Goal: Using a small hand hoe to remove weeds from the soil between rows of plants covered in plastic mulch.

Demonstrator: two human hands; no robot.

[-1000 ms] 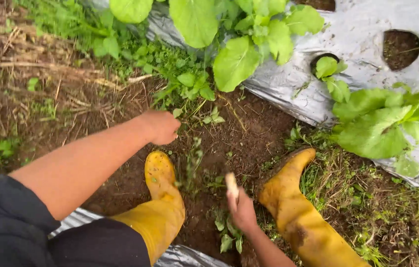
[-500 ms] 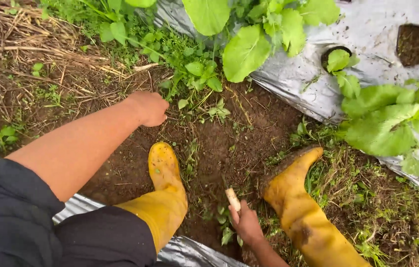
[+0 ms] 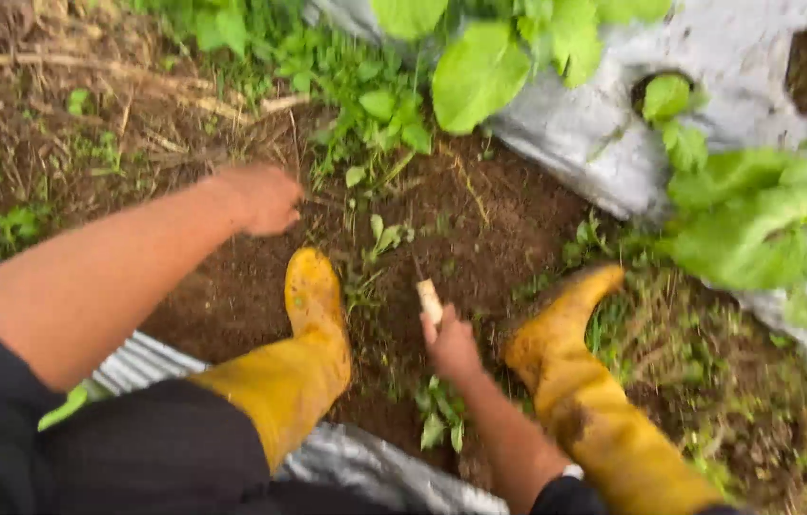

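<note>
From my headset view over a garden furrow, my left hand reaches out over bare brown soil, its grip curled into a loose fist; I cannot tell whether it holds anything. My right hand is closed around a pale wooden handle, which juts up from the fist between my two muddy yellow rubber boots; the tool's working end is hidden in the dirt. Small weeds sprout in the soil just beyond the handle. Silver plastic mulch sheeting covers the raised bed at upper right, with broad green leafy plants growing through its holes.
</note>
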